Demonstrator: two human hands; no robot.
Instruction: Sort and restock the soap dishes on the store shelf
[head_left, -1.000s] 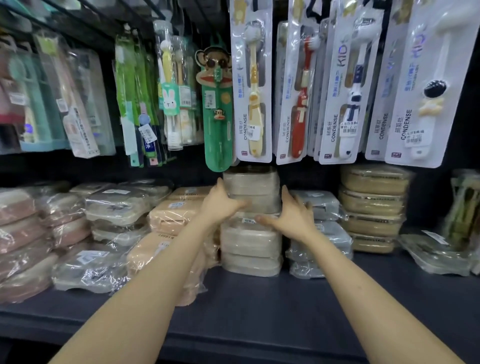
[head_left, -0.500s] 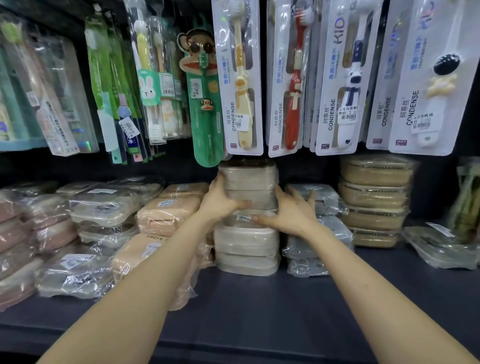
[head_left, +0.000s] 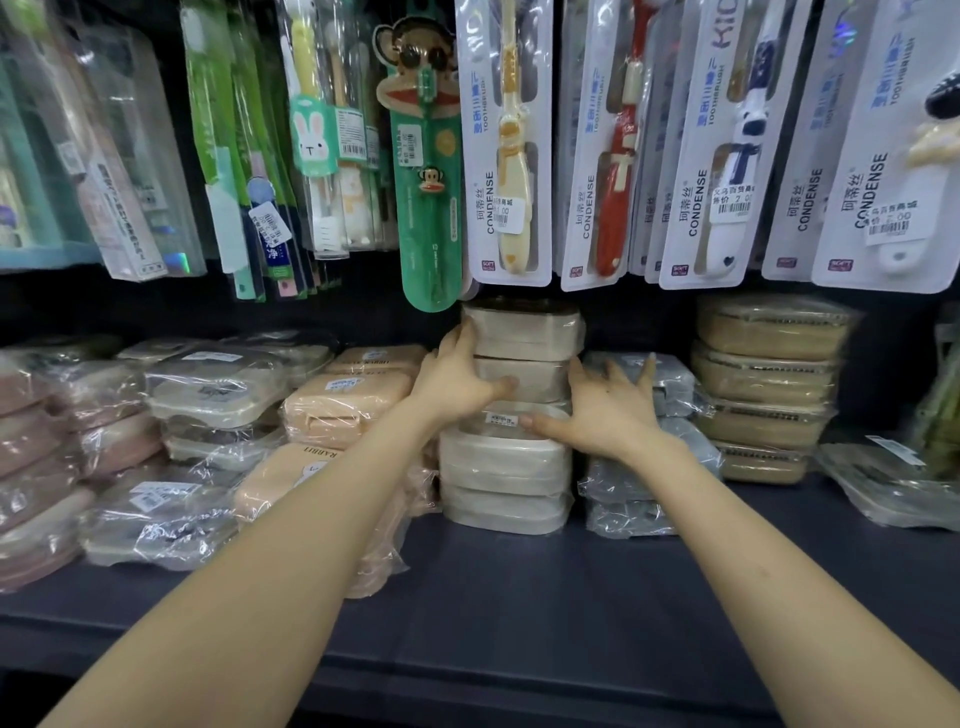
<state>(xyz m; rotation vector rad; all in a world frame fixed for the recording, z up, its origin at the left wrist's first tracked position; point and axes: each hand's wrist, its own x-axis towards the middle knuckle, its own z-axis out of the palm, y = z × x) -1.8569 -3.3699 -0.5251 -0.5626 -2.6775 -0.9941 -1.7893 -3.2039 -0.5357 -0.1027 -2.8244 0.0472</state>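
A stack of cream soap dishes (head_left: 501, 467) stands mid-shelf, its top dish (head_left: 524, 325) just under the hanging toothbrush cards. My left hand (head_left: 457, 379) holds the stack's upper left corner, fingers up the side of the top two dishes and thumb across the front. My right hand (head_left: 602, 410) touches the stack's right side with straight, spread fingers, its thumb lying on the front of the labelled middle dish. The upper dishes sit slightly further back than the lower ones.
Peach dishes (head_left: 343, 405), pale wrapped dishes (head_left: 213, 384) and pink ones (head_left: 31, 415) crowd the left. Grey wrapped dishes (head_left: 670, 384) and a tan stack (head_left: 763, 364) stand right. Toothbrush packs (head_left: 509, 156) hang low above. The dark shelf (head_left: 519, 597) has bare front space.
Both hands stay on the cream stack. My right hand's fingers have spread wider along its right side. The view has drawn closer to the shelf.
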